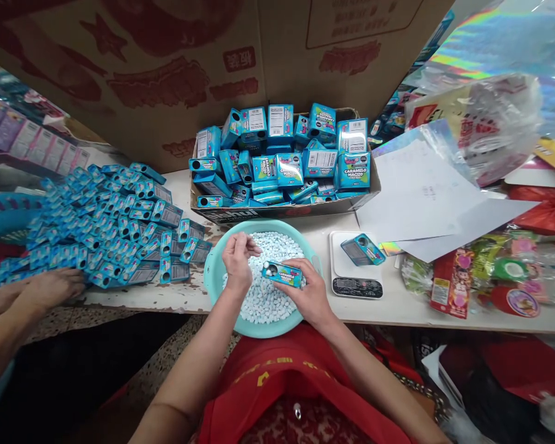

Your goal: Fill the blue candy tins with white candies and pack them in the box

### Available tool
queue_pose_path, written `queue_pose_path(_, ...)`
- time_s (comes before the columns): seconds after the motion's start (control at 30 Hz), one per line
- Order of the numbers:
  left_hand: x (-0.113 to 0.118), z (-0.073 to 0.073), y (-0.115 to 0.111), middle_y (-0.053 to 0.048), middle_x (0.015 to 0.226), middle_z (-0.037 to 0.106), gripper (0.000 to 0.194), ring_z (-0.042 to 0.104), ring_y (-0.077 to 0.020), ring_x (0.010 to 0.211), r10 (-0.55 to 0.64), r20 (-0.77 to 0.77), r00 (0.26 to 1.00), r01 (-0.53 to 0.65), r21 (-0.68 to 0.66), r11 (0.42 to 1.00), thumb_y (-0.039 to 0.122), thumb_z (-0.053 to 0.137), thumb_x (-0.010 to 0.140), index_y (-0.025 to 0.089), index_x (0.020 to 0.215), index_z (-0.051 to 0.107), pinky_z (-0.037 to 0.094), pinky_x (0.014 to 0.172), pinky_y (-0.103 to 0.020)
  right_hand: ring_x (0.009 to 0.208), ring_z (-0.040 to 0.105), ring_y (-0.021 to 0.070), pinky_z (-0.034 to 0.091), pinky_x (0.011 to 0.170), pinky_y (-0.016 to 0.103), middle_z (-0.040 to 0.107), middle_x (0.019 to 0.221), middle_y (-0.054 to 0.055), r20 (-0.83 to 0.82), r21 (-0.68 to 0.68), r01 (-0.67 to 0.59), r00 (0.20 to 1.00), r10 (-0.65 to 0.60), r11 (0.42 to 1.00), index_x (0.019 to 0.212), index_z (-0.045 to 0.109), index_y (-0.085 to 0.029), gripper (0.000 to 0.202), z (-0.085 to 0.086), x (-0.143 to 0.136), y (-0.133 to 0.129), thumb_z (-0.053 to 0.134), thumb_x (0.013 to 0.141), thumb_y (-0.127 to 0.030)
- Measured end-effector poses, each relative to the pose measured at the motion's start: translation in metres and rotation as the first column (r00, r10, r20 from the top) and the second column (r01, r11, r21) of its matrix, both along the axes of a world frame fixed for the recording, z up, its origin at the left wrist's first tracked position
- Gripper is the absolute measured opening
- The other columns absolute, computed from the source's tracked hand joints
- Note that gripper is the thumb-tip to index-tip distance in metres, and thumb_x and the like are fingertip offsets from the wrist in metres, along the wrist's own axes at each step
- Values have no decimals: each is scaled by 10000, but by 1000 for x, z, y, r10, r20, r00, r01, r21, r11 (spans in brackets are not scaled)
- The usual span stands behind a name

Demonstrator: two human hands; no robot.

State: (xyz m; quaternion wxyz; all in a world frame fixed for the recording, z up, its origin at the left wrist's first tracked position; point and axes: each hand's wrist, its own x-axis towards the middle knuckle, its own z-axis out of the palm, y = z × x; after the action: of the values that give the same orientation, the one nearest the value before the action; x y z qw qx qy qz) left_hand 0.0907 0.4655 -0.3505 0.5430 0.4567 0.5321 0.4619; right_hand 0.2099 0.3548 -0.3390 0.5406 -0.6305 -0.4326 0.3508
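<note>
My right hand [311, 293] grips a small blue candy box [284, 275] labelled "CARAMELO MACIZO", tilted over the basin, with pale candies showing at its round opening. Just left of the box, my left hand [238, 262] is closed with its fingers curled together above the candies; what they hold is hidden. Below both hands, a turquoise basin [209, 271] contains many small pale blue and white candies [271, 305]. Another blue box [363, 248] lies on a white digital scale [337, 262] to the right of the basin.
Behind the basin stands a carton [277, 213] full of blue boxes, backed by a large cardboard box [277, 55]. Many blue boxes [120, 222] are heaped at left, beside a co-worker's hand [50, 287]. Paper sheets [416, 191] and packaged sweets [453, 283] lie at right.
</note>
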Motion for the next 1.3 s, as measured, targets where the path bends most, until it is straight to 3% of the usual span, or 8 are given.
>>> queue_pose_path(0.07,-11,-29,8,-38,772,625,237,606,-178,736,-135,-341,930,155,32,987,418,535,830,196,814,615,481,687,-313,933,604,192,489,832,329,617,974,27,-23,21,10,1000,-10,1000,970,629,-247,315,2,4,-4,770,689,-272)
queue_pose_path(0.17,-14,-64,1,-85,1079,639,254,543,-241,1063,-338,-709,619,466,-15,885,346,526,845,207,1027,637,411,923,-387,924,607,195,490,835,336,623,962,25,-24,11,30,999,-30,999,958,640,-247,323,1,10,-7,783,671,-275)
queue_pose_path(0.27,-4,-77,-19,-107,1137,611,288,507,-272,1096,-407,-839,361,582,-138,801,318,465,873,196,1084,618,386,930,-420,927,609,198,491,839,341,627,964,26,-26,4,48,999,-48,999,958,643,-246,327,-5,14,-6,786,665,-275)
queue_pose_path(0.37,1,-78,-37,-108,982,633,168,539,-280,1010,-471,-844,258,647,-211,733,288,544,801,186,890,644,404,868,-390,935,608,199,493,847,348,627,972,31,-24,6,60,998,-60,998,974,640,-245,342,-14,14,-4,784,667,-284)
queue_pose_path(0.63,-19,-58,-26,4,593,526,194,540,-150,583,-485,-602,634,425,-252,869,318,504,797,189,651,506,404,555,-250,918,617,202,507,821,342,636,952,35,70,-38,42,997,-40,998,963,631,-233,319,-20,10,1,770,684,-299)
queue_pose_path(0.77,-12,-12,-20,52,518,420,275,379,-78,395,-152,30,988,153,-323,934,421,558,771,188,659,462,284,370,-204,915,613,213,505,809,355,634,952,44,169,-26,26,985,-21,999,969,626,-237,285,-21,7,1,739,717,-305)
queue_pose_path(0.93,4,25,-18,2,635,549,218,564,-115,576,0,352,936,88,-233,969,342,616,717,171,648,499,459,512,-227,908,614,228,501,778,361,634,942,55,243,-41,-70,967,78,997,990,621,-236,268,-18,-10,5,712,741,-273)
queue_pose_path(1.3,6,33,-18,22,603,552,210,568,-113,557,14,374,927,43,-145,989,315,653,738,171,677,513,487,552,-247,876,607,224,486,750,342,620,904,44,246,-91,-97,962,117,991,966,625,-239,276,-4,-16,11,734,725,-319)
